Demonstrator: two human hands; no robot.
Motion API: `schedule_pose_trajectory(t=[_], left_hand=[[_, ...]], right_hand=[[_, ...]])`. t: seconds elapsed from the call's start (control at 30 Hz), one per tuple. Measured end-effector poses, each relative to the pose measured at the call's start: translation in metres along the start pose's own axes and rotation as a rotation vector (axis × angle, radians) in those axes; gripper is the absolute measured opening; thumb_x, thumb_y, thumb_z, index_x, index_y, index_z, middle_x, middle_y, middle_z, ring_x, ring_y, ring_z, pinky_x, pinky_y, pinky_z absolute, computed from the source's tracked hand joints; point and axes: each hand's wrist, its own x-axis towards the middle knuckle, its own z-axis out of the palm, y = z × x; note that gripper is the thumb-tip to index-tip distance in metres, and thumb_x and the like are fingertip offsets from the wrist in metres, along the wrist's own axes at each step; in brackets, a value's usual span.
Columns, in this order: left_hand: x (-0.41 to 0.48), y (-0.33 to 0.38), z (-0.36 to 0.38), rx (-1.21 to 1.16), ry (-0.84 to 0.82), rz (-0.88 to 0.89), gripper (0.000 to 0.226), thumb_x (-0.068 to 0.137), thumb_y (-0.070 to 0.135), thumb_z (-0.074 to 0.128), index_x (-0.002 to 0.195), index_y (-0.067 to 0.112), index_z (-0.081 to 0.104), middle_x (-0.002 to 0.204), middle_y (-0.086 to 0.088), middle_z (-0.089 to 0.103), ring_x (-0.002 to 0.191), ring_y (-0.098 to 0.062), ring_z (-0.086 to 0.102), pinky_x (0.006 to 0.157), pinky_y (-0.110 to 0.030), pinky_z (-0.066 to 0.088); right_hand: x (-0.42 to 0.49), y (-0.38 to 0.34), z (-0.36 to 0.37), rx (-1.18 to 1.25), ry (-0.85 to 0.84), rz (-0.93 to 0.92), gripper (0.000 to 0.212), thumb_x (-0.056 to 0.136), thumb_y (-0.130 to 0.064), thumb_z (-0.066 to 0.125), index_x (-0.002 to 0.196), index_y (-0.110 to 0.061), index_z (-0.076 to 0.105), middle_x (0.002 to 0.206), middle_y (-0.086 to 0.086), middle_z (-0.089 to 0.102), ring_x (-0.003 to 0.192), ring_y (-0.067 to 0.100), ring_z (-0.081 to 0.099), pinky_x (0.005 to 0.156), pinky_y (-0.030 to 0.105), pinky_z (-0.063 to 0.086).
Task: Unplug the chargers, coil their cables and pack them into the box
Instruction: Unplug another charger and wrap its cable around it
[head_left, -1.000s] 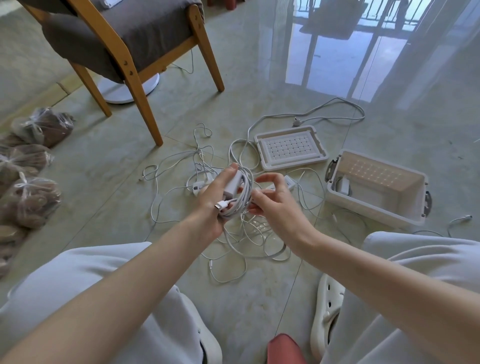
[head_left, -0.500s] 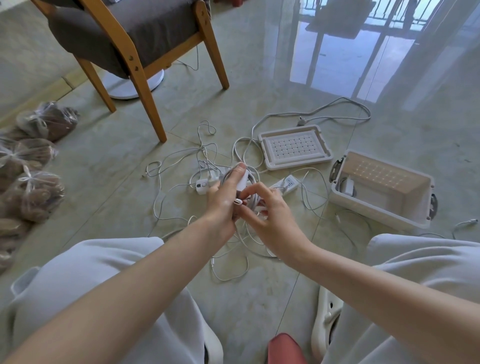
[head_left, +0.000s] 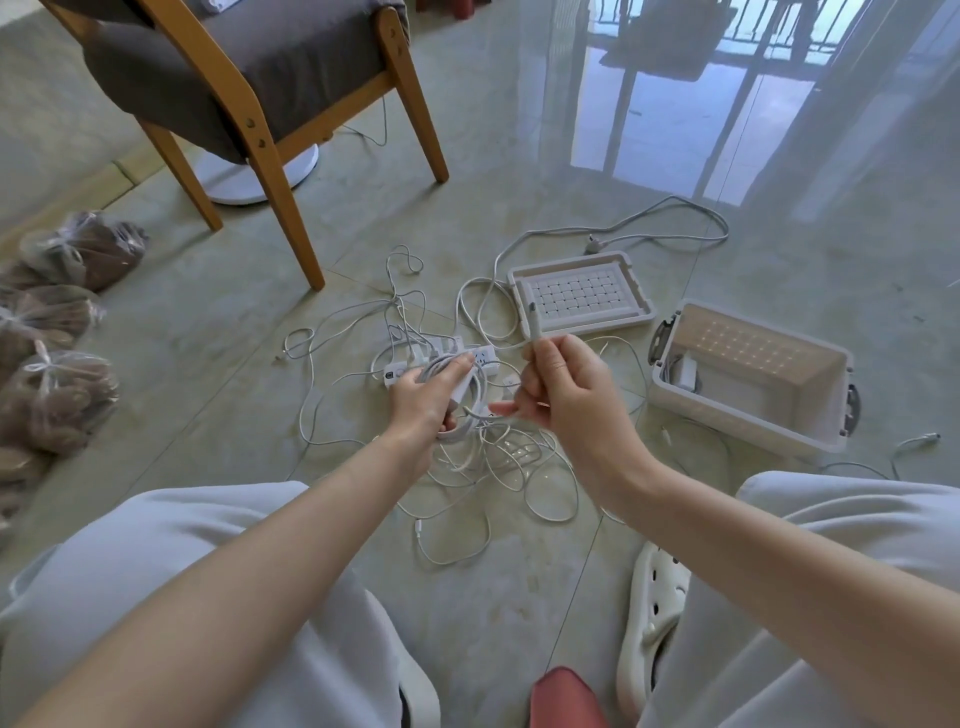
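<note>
Tiled floor (head_left: 519, 171) fills most of view; person sits low, knees in pale trousers at bottom L & R. Wooden chair (head_left: 249, 67) w/ grey cushion stands top left. Tied plastic bags (head_left: 57, 389) sit along the left edge.

Box (head_left: 727, 415), white plastic, stands open on floor at right. Packed charger (head_left: 687, 370) w/ its cable lies inside, at the box's left end. Lid (head_left: 576, 299) lies flat on floor just left of & beyond the box; can't tell if they touch.

Loose cables (head_left: 498, 467), white, lie tangled on floor btwn the knees, below both hands. Power strip (head_left: 485, 358) lies on floor just beyond left hand, some plugs seated in it.

Left hand (head_left: 421, 400) is held above the tangle, fingers closed round a charger brick (head_left: 464, 387) plus a bundle of cable loops (head_left: 475, 415). Right hand (head_left: 561, 384) is just beside it, a bit higher. Its thumb & forefinger pinch a cable end (head_left: 533, 325), which sticks straight up out of the grip. Other fingers curled.

White slipper (head_left: 652, 618) at bottom right, next to R knee.
</note>
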Motion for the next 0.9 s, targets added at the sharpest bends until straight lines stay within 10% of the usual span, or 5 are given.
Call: schedule_pose_trajectory(t=[0.17, 0.53, 0.9], left_hand=[[0.009, -0.001, -0.012, 0.076, 0.033, 0.011, 0.030, 0.079, 0.038, 0.072, 0.091, 0.012, 0.062, 0.056, -0.002, 0.046, 0.045, -0.013, 0.038, 0.038, -0.017, 0.032], [0.002, 0.031, -0.021, -0.438, -0.143, -0.178, 0.023, 0.084, 0.038, 0.066, 0.090, 0.016, 0.062, 0.070, -0.004, 0.060, 0.051, -0.013, 0.057, 0.044, -0.018, 0.051], [-0.032, 0.040, -0.010, -0.500, -0.473, -0.113, 0.034, 0.090, 0.044, 0.052, 0.085, 0.011, 0.062, 0.068, -0.003, 0.061, 0.055, -0.013, 0.060, 0.050, -0.019, 0.051]], right_hand=[[0.008, -0.008, -0.024, -0.103, 0.182, 0.038, 0.026, 0.099, -0.014, 0.038, 0.078, -0.013, 0.053, 0.055, -0.007, 0.037, 0.039, 0.000, 0.035, 0.040, 0.013, 0.034], [0.033, 0.019, -0.050, -0.670, 0.135, 0.103, 0.027, 0.100, -0.015, 0.035, 0.084, -0.011, 0.056, 0.063, -0.006, 0.046, 0.056, 0.010, 0.040, 0.059, 0.028, 0.034], [0.008, 0.015, -0.017, -0.208, -0.175, 0.163, 0.020, 0.098, -0.003, 0.039, 0.090, -0.012, 0.055, 0.067, -0.005, 0.062, 0.053, 0.007, 0.033, 0.049, 0.014, 0.029]])
